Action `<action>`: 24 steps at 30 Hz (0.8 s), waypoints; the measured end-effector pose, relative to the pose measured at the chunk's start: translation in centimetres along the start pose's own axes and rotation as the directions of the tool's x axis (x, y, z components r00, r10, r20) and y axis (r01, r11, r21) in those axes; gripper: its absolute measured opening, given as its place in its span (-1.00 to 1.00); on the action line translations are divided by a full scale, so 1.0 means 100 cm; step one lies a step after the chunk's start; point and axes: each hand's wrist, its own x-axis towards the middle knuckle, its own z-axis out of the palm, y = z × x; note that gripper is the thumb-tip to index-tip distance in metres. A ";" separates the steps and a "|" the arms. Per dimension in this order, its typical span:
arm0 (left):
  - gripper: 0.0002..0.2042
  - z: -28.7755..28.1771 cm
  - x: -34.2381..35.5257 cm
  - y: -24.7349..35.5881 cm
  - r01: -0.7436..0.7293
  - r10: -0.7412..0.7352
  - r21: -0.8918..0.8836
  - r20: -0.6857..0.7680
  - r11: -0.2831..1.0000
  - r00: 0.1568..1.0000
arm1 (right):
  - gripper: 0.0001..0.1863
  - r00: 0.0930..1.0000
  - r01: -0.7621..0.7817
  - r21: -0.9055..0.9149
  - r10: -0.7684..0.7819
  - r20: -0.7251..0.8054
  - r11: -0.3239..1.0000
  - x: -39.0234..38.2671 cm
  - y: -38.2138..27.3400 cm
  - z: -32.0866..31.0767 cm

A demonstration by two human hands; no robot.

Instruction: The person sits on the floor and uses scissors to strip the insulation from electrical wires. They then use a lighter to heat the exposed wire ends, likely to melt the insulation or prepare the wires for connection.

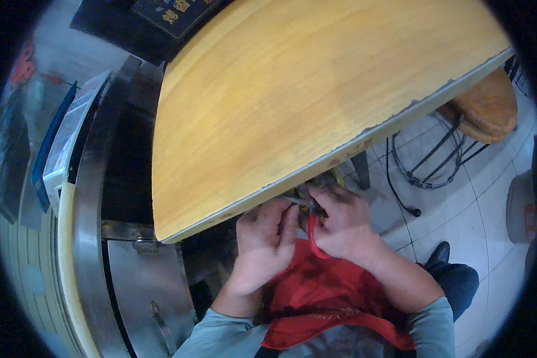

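Close to my body, under the near edge of the wooden tabletop (316, 95), both hands work together. My right hand (343, 224) is closed round a tool with a curved red handle (314, 231); its dark head lies between the fingers and its kind does not show. Beside it, my left hand (265, 232) is closed, thumb and fingers pinched near a thin, pale piece (293, 200) that reaches toward the right hand. What the left fingers grip is mostly hidden. A red apron (322, 292) hangs below the hands.
A steel cabinet (146, 286) with a door handle stands at the left, below the tabletop's corner. A stool (486, 107) with a brown round seat and black wire legs stands at the right on pale floor tiles (459, 209). A black cable (394, 179) lies near it.
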 end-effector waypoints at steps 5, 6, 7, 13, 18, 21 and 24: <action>-0.92 0.007 0.001 -0.008 0.005 -0.015 0.150 0.066 0.989 0.998 | -0.70 0.855 -0.519 0.653 0.321 0.408 0.552 -0.005 0.060 0.044; -0.93 0.000 0.003 0.000 -0.016 0.011 0.060 0.077 0.998 0.997 | -0.76 0.786 -0.595 0.775 0.358 0.504 0.214 -0.012 0.079 0.053; -0.95 -0.022 0.006 0.021 -0.036 0.036 -0.001 0.091 0.999 0.995 | -0.75 0.776 -0.598 0.764 0.413 0.476 0.244 -0.017 0.085 0.051; -0.90 -0.007 -0.002 -0.002 0.160 -0.156 -0.118 0.045 0.980 0.987 | -0.68 0.961 -0.269 0.682 0.241 0.139 0.680 -0.005 0.040 0.046; -0.86 -0.002 -0.002 -0.007 0.181 -0.172 -0.214 0.061 0.960 0.983 | -0.52 0.996 -0.030 0.254 0.049 -0.068 0.967 -0.004 0.021 0.013; -0.85 -0.004 -0.002 -0.009 0.117 -0.106 -0.138 0.083 0.983 0.991 | -0.45 0.996 0.052 0.151 -0.040 -0.082 0.987 -0.004 0.008 0.006; -0.85 -0.006 -0.001 -0.006 0.173 -0.153 -0.171 0.123 0.970 0.980 | -0.44 0.995 0.036 0.110 -0.026 -0.094 0.993 -0.003 0.003 0.003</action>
